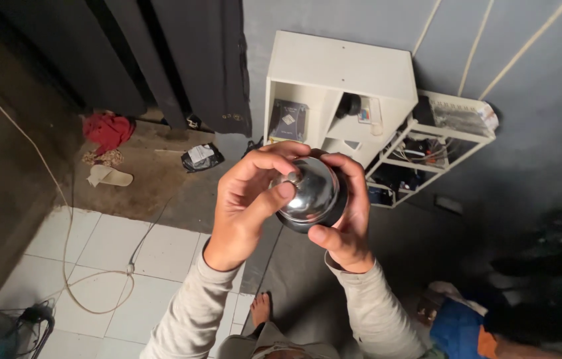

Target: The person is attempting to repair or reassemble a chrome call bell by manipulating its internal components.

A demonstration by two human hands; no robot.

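Observation:
A shiny round metal lid (311,193) with a small knob on top is held up in front of me by both hands. My left hand (244,206) grips it from the left, thumb pressed near the knob and fingers curled over the top edge. My right hand (347,223) cups its right and lower rim, thumb underneath. A dark part shows beneath the metal, mostly hidden by my fingers. Both arms wear light grey sleeves.
A white shelf unit (337,76) and a white wire rack (437,143) stand against the grey wall. On the floor lie a red cloth (108,129), a sandal (109,176), a dark bag (201,157), a cable (95,279) over white tiles and a blue cloth (457,329). My bare foot (260,309) shows below.

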